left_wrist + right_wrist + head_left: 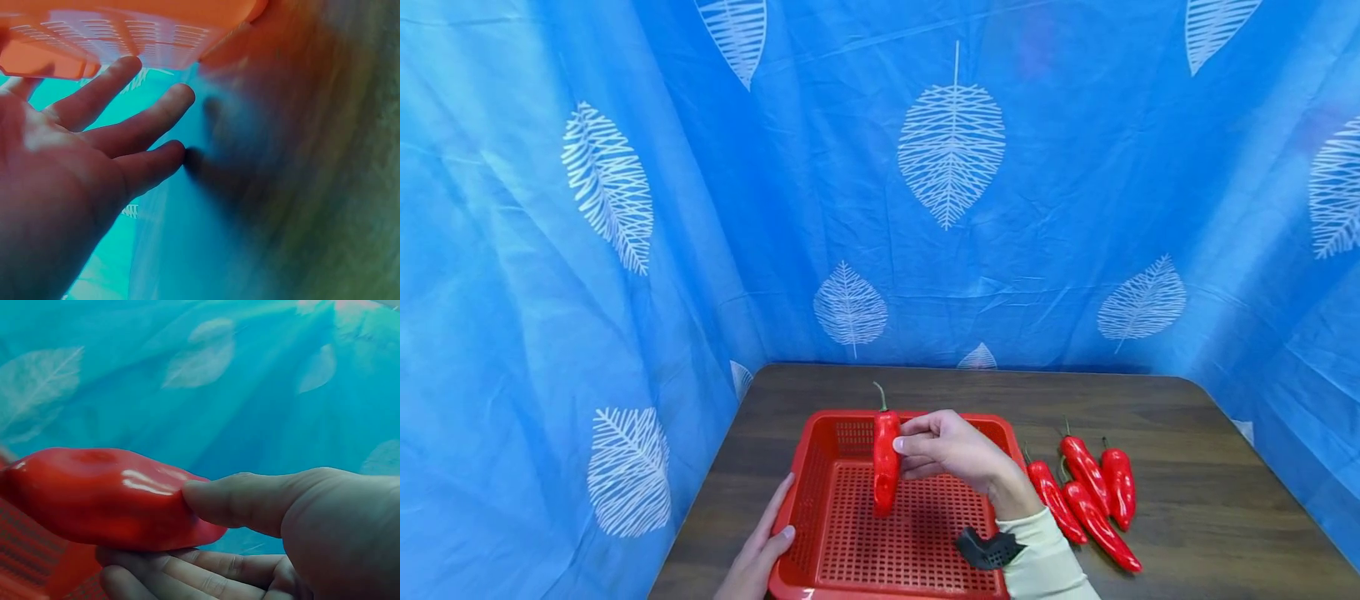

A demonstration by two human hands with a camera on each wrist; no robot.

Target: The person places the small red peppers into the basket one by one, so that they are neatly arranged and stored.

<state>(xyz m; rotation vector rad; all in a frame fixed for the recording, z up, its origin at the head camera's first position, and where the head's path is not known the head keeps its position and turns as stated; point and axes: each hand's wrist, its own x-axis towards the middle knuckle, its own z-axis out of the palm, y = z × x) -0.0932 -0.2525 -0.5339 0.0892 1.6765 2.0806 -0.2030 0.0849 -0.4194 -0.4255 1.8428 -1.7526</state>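
Note:
A red chili pepper (886,467) with a thin green stem hangs over the red plastic basket (850,542), stem end up. My right hand (951,450) pinches it between thumb and fingers. In the right wrist view the pepper (106,500) lies across the picture, the thumb on one side and the fingers beneath. My left hand (760,550) is at the basket's left side, thumb near the rim. The left wrist view shows that hand (81,144) with its fingers extended and spread beside the basket's perforated wall (125,37).
Several more red chili peppers (1093,521) lie in a group on the dark wooden table (1210,500), right of the basket. A black strap (988,550) circles the right wrist. Blue cloth (1037,208) with white leaf prints hangs behind and at both sides.

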